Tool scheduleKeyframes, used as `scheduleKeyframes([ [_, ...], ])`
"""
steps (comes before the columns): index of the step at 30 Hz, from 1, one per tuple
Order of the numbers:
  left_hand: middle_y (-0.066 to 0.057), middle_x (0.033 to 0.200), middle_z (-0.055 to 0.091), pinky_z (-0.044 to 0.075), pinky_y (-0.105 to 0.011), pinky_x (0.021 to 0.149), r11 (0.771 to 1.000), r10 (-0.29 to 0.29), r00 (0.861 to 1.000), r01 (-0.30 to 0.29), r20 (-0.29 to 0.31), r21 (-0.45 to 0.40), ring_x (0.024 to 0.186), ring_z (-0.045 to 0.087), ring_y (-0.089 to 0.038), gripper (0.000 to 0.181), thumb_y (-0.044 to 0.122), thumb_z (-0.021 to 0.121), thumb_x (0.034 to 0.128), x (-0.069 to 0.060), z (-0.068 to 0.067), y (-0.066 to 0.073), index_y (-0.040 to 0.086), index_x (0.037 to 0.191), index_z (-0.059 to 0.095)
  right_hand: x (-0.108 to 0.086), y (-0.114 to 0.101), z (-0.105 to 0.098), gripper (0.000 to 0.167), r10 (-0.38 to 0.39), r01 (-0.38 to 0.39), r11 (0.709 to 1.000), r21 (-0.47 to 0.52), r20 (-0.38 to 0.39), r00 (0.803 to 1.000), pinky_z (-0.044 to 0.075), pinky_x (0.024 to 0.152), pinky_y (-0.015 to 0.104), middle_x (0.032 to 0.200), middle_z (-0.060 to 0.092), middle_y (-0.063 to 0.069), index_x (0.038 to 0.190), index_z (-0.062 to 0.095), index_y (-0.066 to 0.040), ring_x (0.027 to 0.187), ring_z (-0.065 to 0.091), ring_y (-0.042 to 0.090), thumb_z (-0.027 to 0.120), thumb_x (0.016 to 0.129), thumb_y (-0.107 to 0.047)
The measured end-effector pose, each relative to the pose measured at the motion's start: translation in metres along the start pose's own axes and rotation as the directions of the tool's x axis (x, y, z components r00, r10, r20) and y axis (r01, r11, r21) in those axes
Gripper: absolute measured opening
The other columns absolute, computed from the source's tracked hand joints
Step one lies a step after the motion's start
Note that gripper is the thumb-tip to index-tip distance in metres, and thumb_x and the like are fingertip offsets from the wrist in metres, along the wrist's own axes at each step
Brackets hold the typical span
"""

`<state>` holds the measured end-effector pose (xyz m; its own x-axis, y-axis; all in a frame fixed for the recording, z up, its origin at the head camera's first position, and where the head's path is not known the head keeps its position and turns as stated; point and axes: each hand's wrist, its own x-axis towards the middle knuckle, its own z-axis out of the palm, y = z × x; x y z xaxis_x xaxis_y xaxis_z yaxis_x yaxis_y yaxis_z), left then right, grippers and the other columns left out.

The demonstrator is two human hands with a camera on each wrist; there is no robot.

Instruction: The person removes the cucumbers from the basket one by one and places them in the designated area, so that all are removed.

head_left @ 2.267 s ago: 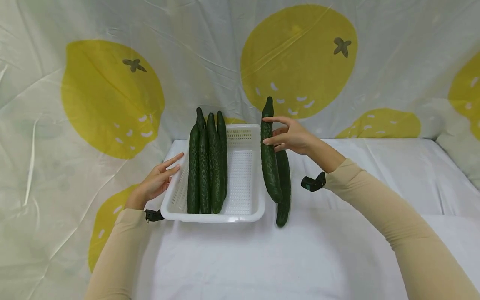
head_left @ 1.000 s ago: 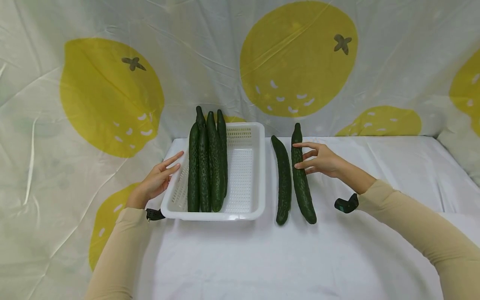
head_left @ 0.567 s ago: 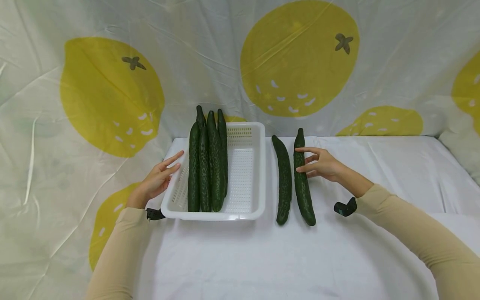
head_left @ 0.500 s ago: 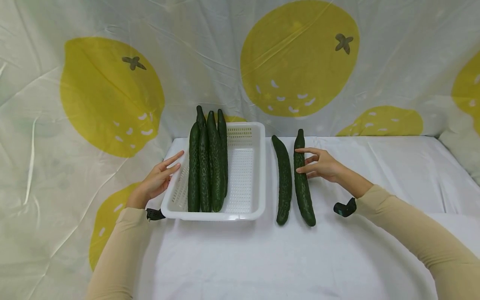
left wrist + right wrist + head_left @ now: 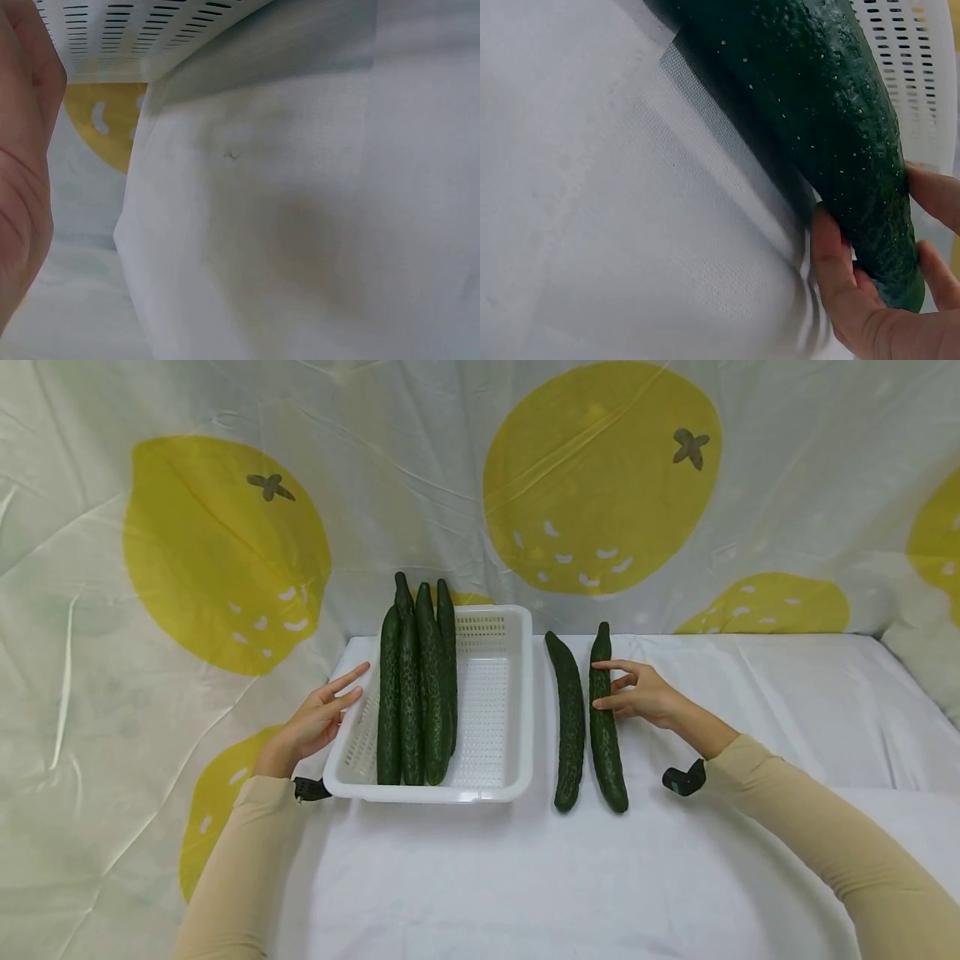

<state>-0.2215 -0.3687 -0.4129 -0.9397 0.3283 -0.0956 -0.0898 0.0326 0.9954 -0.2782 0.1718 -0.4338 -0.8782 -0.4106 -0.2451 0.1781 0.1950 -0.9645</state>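
Note:
In the head view my right hand pinches a long dark green cucumber between thumb and fingers, near its upper part. The right wrist view shows the fingers on both sides of this cucumber. It lies on or just above the white cloth. Just left of it and roughly parallel is a slightly curved second cucumber. My left hand touches the left side of a white plastic basket, its index finger and thumb extended. Several cucumbers lean side by side in the basket's left half.
A white cloth covers the table. Behind it hangs a pale curtain with yellow lemon prints. The basket's bare perforated floor shows in its right half. Black wrist cameras sit under both wrists.
My right hand has carried its cucumber from above the basket's right edge to the right of the second cucumber, and lowered it. Lately it shifted only slightly toward me. The left hand stayed at the basket.

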Motion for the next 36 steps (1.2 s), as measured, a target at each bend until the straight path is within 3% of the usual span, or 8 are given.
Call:
scheduleKeyframes([
  [21, 0.009, 0.059, 0.040, 0.031, -0.015, 0.040, 1.000, 0.002, 1.000, -0.002, -0.017, 0.008, 0.040, 0.035, -0.005, 0.052, 0.010, 0.045, 0.1079, 0.0001, -0.0010, -0.0013, 0.023, 0.157, 0.034, 0.0044, 0.0054, 0.0060, 0.072, -0.020, 0.015, 0.989, -0.146, -0.030, 0.999, 0.058, 0.081, 0.044, 0.128, 0.040, 0.034, 0.150, 0.041, 0.000, 0.092, 0.058, 0.025, 0.076, 0.088, -0.004],
  [29, 0.009, 0.058, 0.040, 0.031, -0.014, 0.040, 1.000, -0.003, 1.000, 0.003, -0.019, 0.006, 0.040, 0.036, -0.004, 0.052, 0.011, 0.046, 0.1078, -0.0003, -0.0011, -0.0012, 0.023, 0.157, 0.034, 0.0056, 0.0037, 0.0070, 0.072, -0.037, 0.028, 0.959, -0.284, -0.027, 0.999, 0.059, 0.077, 0.042, 0.126, 0.043, 0.034, 0.149, 0.044, 0.000, 0.084, 0.064, 0.027, 0.079, 0.087, -0.012],
  [36, 0.010, 0.057, 0.039, 0.031, -0.013, 0.039, 1.000, 0.010, 1.000, -0.010, -0.024, 0.005, 0.040, 0.036, -0.002, 0.052, 0.012, 0.045, 0.1079, 0.0006, -0.0002, -0.0012, 0.021, 0.158, 0.032, 0.0079, 0.0063, 0.0042, 0.073, -0.048, 0.041, 0.949, -0.311, -0.015, 0.999, 0.059, 0.074, 0.042, 0.122, 0.045, 0.033, 0.148, 0.044, -0.001, 0.080, 0.065, 0.025, 0.080, 0.087, -0.016],
])
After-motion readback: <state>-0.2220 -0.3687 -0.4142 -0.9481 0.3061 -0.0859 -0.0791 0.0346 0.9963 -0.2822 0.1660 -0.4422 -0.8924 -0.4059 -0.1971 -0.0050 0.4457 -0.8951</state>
